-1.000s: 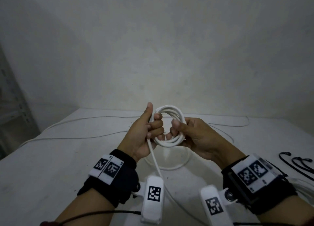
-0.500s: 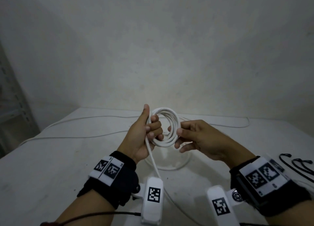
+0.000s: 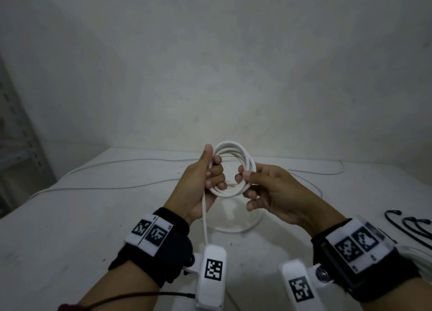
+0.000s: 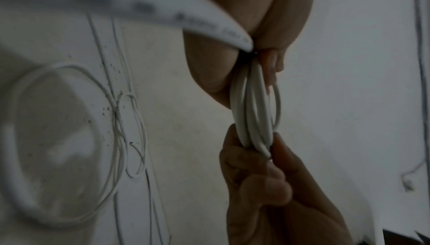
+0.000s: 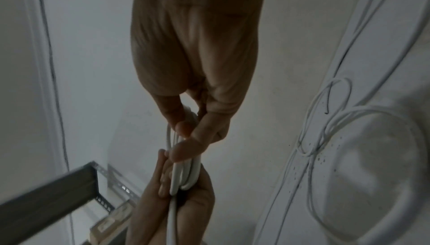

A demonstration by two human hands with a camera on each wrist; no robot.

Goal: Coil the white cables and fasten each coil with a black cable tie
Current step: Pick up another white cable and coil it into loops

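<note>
A white cable coil (image 3: pixel 236 169) of several loops is held upright above the white table (image 3: pixel 70 217). My left hand (image 3: pixel 211 173) grips the coil's left side, thumb raised along it. My right hand (image 3: pixel 249 178) pinches the right side between thumb and forefinger. The cable's free tail (image 3: pixel 205 219) hangs down from my left hand toward the table. The left wrist view shows the coil (image 4: pixel 254 109) edge-on between both hands. In the right wrist view the coil (image 5: pixel 186 166) sits in the same two grips. Black cable ties (image 3: pixel 411 226) lie at the table's right edge.
Loose white cable (image 3: pixel 117 186) runs across the far half of the table, with a slack loop (image 3: pixel 236 227) lying below my hands. A grey metal shelf (image 3: pixel 16 147) stands to the left. A plain wall rises behind the table.
My right hand has shifted its grip round the coil's right side, from wrapping the lower rim to pinching higher up. The coil has turned slightly. My left hand has kept its hold.
</note>
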